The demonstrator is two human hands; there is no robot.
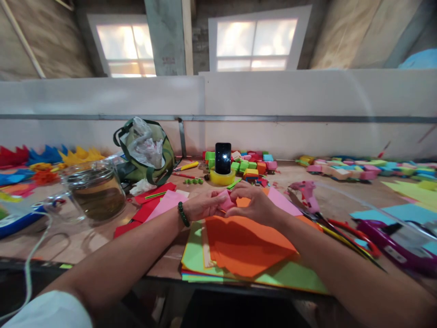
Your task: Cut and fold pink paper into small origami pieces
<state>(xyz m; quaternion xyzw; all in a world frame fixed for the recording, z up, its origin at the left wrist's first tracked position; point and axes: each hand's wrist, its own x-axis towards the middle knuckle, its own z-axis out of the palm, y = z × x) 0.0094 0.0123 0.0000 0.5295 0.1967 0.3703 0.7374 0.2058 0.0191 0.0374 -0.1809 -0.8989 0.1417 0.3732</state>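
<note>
Between my two hands is a small folded piece of pink paper (pixel 225 200). My left hand (pixel 204 203), with a dark beaded bracelet (pixel 183 214) at the wrist, pinches it from the left. My right hand (pixel 251 203) curves round its other side, thumb and fingers closed toward it; the fingertips partly hide the paper. Below both hands lie orange paper sheets (pixel 247 248) on top of a stack of light green sheets (pixel 290 275). Pink sheets (pixel 164 205) and red sheets (pixel 136 214) lie left of the stack.
A phone (pixel 223 158) stands in a roll of yellow tape (pixel 222 177), before several colourful paper blocks (pixel 251 166). To the left are a glass jar (pixel 97 193) of liquid and a green bag (pixel 164 150). A pink glue gun (pixel 307 193) and purple tool (pixel 392 243) lie right.
</note>
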